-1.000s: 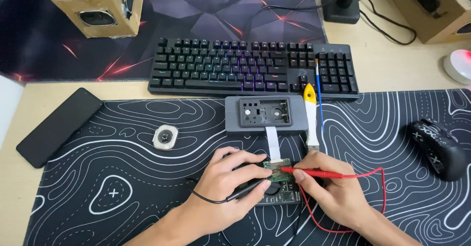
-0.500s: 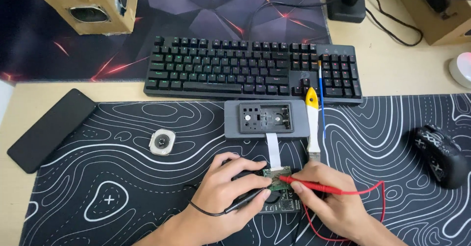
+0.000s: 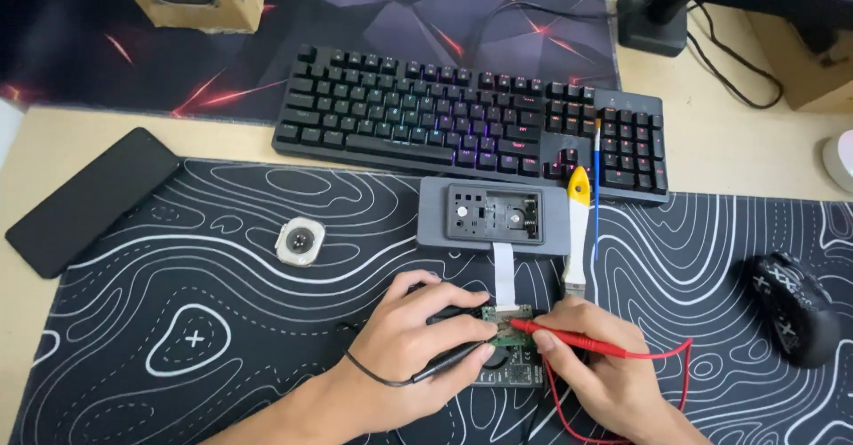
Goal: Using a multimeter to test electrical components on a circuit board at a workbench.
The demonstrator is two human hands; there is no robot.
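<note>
Small green circuit board (image 3: pixel 508 328) lies on the black contour-patterned desk mat (image 3: pixel 222 321), mostly hidden by both hands; left hand (image 3: pixel 413 343) pinches a black test probe (image 3: pixel 449 365) at its left edge, right hand (image 3: pixel 595 361) pinches a red test probe (image 3: pixel 569 338) with its tip on the board. A white ribbon strip (image 3: pixel 504 272) runs from the board up to a grey rectangular case (image 3: pixel 493 217), with a yellow-handled brush (image 3: pixel 577 227) just right of the case. Black keyboard (image 3: pixel 462 121) lies beyond the case, a small square white watch body (image 3: pixel 299 241) left of it, black mouse (image 3: pixel 791 307) far right.

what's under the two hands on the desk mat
A small green circuit board on a dark block, touched by the red probe and black probe. The hands hide the block's lower part.
</note>
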